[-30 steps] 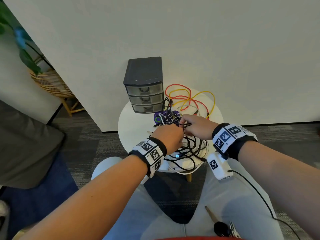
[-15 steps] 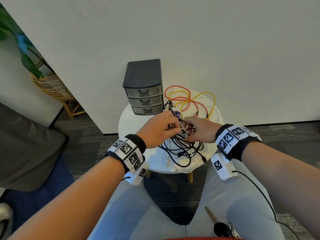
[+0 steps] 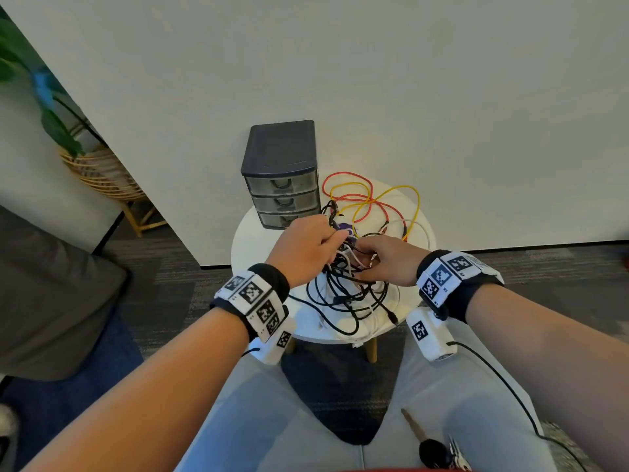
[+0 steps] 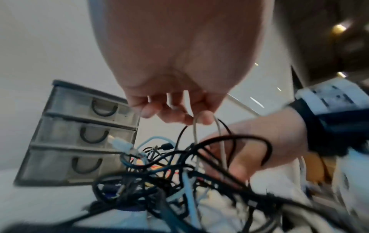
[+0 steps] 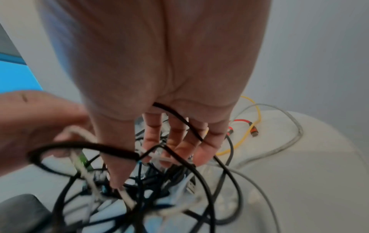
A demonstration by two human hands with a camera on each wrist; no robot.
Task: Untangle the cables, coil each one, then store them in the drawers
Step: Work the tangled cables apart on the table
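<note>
Meanwhile left hand (image 4: 175, 75) fingers pinch a thin white cable (image 4: 194, 134); right hand (image 5: 159, 71) fingers spread among glossy black loops (image 3: 347, 298).

You face a plain white wall (image 3: 408, 80) above dark grey carpet (image 3: 170, 267), with a small round white table (image 3: 252, 247) on wooden legs against it and a rattan plant stand (image 3: 102, 175) to your left.

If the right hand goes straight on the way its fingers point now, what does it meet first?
Probably the cable tangle: the right hand points its fingers down into it, with black loops already across them. The table lies below; depth is unclear.
</note>
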